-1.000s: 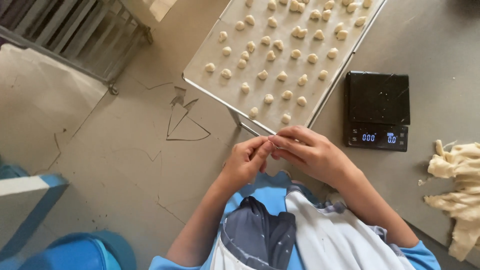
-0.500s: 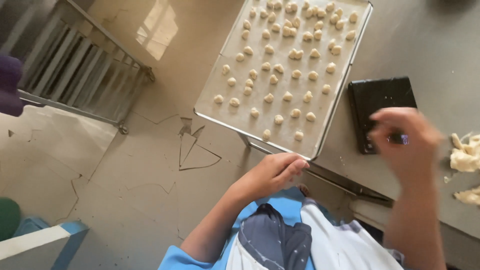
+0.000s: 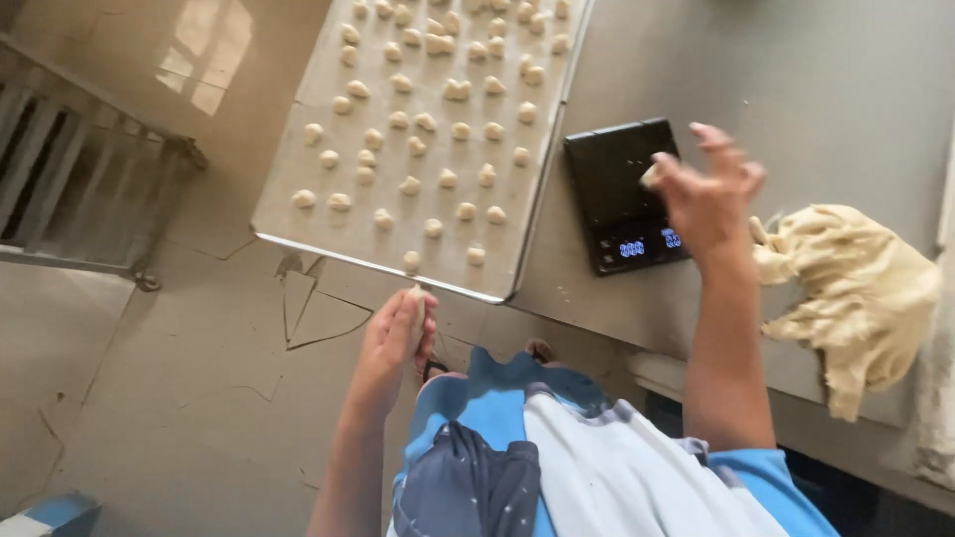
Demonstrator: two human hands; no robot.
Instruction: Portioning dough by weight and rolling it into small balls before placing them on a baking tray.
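Note:
My left hand (image 3: pixel 398 333) pinches a small dough piece (image 3: pixel 419 297) just below the near edge of a metal baking tray (image 3: pixel 288 194). Rows of several small dough pieces (image 3: pixel 443 119) lie on that tray. My right hand (image 3: pixel 708 194) is raised over a black digital scale (image 3: pixel 617 184) and holds a small dough bit (image 3: pixel 651 176) at its fingertips. To the right of that hand a large ragged mass of dough (image 3: pixel 846 293) hangs over the edge of the grey table (image 3: pixel 796 89).
The tray juts out past the table's edge over a cracked concrete floor (image 3: pixel 179 398). A metal rack (image 3: pixel 70 189) stands at the left. A blue object (image 3: pixel 50 512) shows at the bottom left corner.
My hands, joined together a second ago, have parted. The right one went up over the scale with a dough bit. The left one stays near the tray's edge, and the view shifted right.

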